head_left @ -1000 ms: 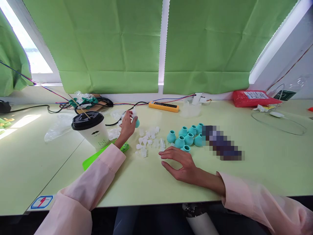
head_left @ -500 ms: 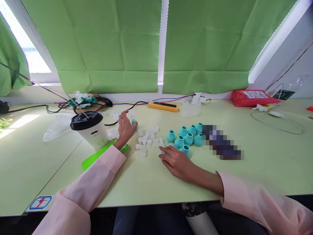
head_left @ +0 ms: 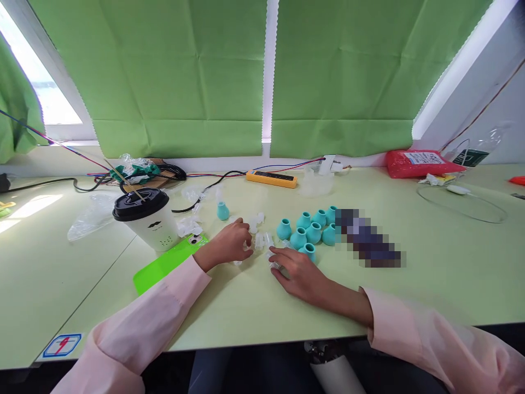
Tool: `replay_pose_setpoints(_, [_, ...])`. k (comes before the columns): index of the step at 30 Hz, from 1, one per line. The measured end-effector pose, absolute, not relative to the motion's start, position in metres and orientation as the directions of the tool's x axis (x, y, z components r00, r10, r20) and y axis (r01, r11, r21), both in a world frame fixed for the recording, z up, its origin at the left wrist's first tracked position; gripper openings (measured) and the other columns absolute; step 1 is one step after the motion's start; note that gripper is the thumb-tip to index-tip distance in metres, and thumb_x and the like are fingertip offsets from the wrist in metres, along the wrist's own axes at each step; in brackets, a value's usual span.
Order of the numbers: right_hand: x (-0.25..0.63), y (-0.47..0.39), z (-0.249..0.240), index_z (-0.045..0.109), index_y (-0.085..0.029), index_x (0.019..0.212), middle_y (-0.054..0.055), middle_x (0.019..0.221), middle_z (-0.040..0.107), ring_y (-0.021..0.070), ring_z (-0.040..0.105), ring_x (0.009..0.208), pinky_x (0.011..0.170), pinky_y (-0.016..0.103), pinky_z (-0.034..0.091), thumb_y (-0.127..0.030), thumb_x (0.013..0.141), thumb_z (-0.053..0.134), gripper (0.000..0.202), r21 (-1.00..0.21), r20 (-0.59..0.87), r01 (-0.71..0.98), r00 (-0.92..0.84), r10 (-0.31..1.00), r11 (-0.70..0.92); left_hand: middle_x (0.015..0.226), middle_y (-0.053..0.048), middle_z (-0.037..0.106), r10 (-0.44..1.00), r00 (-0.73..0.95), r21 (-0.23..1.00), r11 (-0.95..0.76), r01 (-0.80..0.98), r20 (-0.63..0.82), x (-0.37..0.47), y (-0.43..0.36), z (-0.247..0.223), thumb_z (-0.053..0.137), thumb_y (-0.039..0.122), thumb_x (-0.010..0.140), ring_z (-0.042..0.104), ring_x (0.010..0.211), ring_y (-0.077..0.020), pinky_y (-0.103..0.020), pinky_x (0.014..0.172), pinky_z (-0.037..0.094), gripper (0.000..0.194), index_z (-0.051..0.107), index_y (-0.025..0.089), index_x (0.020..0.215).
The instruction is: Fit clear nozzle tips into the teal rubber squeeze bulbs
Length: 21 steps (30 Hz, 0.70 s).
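Note:
My left hand point(head_left: 230, 242) is over the small translucent plastic pieces point(head_left: 258, 241), its fingers curled down; what they touch, if anything, is hidden. My right hand point(head_left: 298, 271) rests on the table at the right side of these pieces, its fingers bent around a clear piece that shows only in part. Just beyond it stand several small turquoise pots point(head_left: 301, 238) in a group. One turquoise pot point(head_left: 222, 210) stands apart, beyond my left hand, with a translucent piece upright on or behind its top.
A white cup with a black lid point(head_left: 153, 224) and a green flat item point(head_left: 164, 269) are at the left. An orange power strip point(head_left: 271, 179) and a red package point(head_left: 424, 164) lie farther back. A blurred dark object point(head_left: 369, 241) is right of the pots.
My left hand has moved from the lone turquoise pot, now uncovered, toward me and right, over the translucent pieces. My right hand has barely shifted.

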State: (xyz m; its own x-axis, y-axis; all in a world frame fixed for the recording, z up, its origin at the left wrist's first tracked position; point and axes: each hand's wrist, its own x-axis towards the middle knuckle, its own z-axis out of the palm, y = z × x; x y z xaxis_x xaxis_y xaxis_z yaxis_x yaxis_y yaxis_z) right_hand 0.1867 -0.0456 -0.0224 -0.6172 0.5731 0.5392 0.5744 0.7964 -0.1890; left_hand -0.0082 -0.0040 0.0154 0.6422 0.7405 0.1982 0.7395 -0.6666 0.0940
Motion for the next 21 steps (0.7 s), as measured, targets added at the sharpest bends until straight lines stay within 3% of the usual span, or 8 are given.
replay_pose_setpoints(6, [0.184, -0.049, -0.017, 0.06, -0.013, 0.088, 0.013, 0.097, 0.062, 0.0208, 0.059, 0.09, 0.075, 0.035, 0.05, -0.014, 0.076, 0.046, 0.019, -0.396, 0.547, 0.488, -0.555, 0.627, 0.777, 0.058, -0.005, 0.053, 0.728, 0.665, 0.047, -0.68, 0.732, 0.169, -0.009, 0.001, 0.014, 0.05, 0.019, 0.072, 0.045, 0.065, -0.0173, -0.027, 0.059, 0.034, 0.02, 0.065, 0.017, 0.06])
replay_pose_setpoints(11, [0.182, -0.051, -0.011, 0.065, -0.015, 0.077, 0.012, 0.103, 0.06, 0.0216, 0.059, 0.089, 0.064, 0.031, 0.055, -0.018, 0.068, 0.055, 0.014, -0.765, 0.38, 0.354, -0.427, 0.82, 0.538, 0.061, -0.007, 0.057, 0.739, 0.655, 0.051, -0.668, 0.742, 0.157, -0.007, -0.002, 0.013, 0.049, 0.014, 0.072, 0.048, 0.07, -0.0181, -0.027, 0.061, 0.036, 0.018, 0.064, 0.015, 0.062])
replay_pose_setpoints(13, [0.182, -0.052, -0.01, 0.066, -0.015, 0.075, 0.011, 0.103, 0.06, 0.0214, 0.06, 0.087, 0.065, 0.031, 0.055, -0.02, 0.064, 0.059, 0.014, -0.867, 0.296, 0.279, -0.381, 0.876, 0.414, 0.064, -0.006, 0.059, 0.746, 0.638, 0.159, -0.664, 0.73, 0.19, -0.008, -0.006, 0.015, 0.05, 0.016, 0.072, 0.05, 0.072, -0.0172, -0.027, 0.063, 0.038, 0.015, 0.064, 0.015, 0.065])
replay_pose_setpoints(18, [0.182, -0.055, -0.005, 0.066, -0.015, 0.079, 0.008, 0.095, 0.064, 0.0184, 0.062, 0.078, 0.072, 0.034, 0.054, -0.022, 0.06, 0.064, 0.02, -0.965, 0.188, 0.112, -0.341, 0.921, 0.238, 0.068, -0.002, 0.061, 0.804, 0.545, 0.626, -0.556, 0.546, 0.239, -0.009, -0.024, 0.027, 0.052, 0.028, 0.072, 0.051, 0.059, -0.0099, -0.022, 0.057, 0.042, 0.017, 0.063, 0.016, 0.073])
replay_pose_setpoints(21, [0.181, -0.057, -0.001, 0.065, -0.016, 0.082, 0.007, 0.086, 0.066, 0.0189, 0.063, 0.076, 0.073, 0.035, 0.053, -0.025, 0.059, 0.066, 0.025, -0.984, 0.151, 0.043, -0.317, 0.936, 0.173, 0.068, -0.003, 0.06, 0.809, 0.529, 0.751, -0.511, 0.418, 0.256, -0.007, -0.034, 0.031, 0.055, 0.029, 0.07, 0.051, 0.06, -0.01, -0.022, 0.055, 0.042, 0.017, 0.064, 0.014, 0.072])
